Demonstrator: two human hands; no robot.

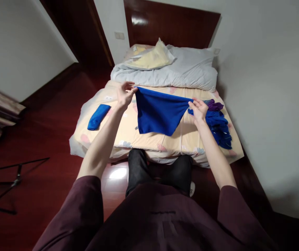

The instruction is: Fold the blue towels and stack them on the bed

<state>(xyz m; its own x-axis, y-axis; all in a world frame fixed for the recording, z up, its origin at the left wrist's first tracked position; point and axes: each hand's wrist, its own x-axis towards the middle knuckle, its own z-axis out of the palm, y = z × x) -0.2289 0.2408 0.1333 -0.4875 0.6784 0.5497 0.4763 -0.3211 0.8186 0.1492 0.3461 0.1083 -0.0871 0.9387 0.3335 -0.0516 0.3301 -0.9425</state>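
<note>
Where pinched, blue cloth (161,113) unseen.

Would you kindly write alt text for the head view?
A person's left hand and right hand hold a blue cloth by its upper corners over a bed, with a folded cloth at left and crumpled cloths at right.

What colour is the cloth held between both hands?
The cloth is deep blue, no pattern visible; best seen in the head view.
</note>
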